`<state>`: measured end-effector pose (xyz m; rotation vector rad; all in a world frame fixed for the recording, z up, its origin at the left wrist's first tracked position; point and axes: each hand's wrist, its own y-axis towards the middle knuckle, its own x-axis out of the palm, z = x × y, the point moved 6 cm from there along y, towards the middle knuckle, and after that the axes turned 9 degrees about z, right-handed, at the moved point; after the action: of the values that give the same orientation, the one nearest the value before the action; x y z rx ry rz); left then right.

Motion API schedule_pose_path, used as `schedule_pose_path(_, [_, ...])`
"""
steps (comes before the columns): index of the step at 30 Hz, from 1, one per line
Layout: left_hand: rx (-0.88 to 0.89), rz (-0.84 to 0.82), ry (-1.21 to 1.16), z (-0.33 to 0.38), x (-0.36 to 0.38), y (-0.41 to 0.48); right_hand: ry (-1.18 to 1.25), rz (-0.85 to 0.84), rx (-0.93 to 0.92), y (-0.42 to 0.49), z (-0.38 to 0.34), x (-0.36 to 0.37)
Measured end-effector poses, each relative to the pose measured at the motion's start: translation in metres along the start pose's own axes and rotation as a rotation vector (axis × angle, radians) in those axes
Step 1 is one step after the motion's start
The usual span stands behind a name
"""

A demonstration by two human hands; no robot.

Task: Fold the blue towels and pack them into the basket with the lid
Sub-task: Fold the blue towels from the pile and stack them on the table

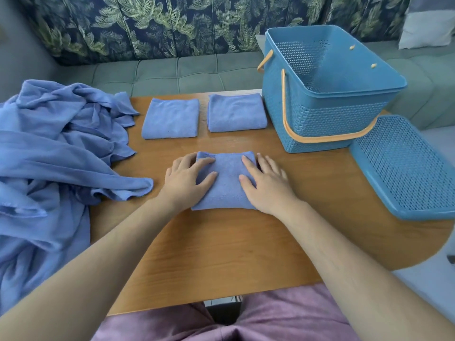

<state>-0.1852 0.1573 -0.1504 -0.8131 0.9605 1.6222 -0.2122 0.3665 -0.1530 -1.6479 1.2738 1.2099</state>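
A small folded blue towel [227, 183] lies in the middle of the wooden table [216, 247]. My left hand [187, 180] rests flat on its left side and my right hand [266, 183] on its right side, fingers straight. Two more folded blue towels [171, 118] [236, 112] lie side by side farther back. A heap of unfolded blue towels [54, 148] covers the table's left end. The blue basket [327, 94] with orange handles stands empty at the back right. Its perforated lid [406, 166] lies on the table to the right of it.
A green bench seat [177, 72] and a leaf-patterned backrest [172, 23] run behind the table. The lid hangs near the table's rounded right edge. A pale cushion [428, 28] sits at the far right. My lap in purple fabric [246, 318] is below the table's near edge.
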Motion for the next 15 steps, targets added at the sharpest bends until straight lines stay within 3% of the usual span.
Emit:
schedule_pose_path(5, [-0.015, 0.060, 0.048, 0.007, 0.001, -0.012, 0.069, 0.188, -0.006, -0.010, -0.015, -0.010])
schedule_pose_path(11, [-0.019, 0.109, -0.431, 0.003, -0.018, -0.007, 0.526, 0.288, -0.019, -0.005, -0.036, -0.025])
schedule_pose_path(15, [-0.100, 0.154, -0.464, -0.011, -0.056, 0.029, 0.624, 0.256, -0.035, 0.037, -0.067, -0.042])
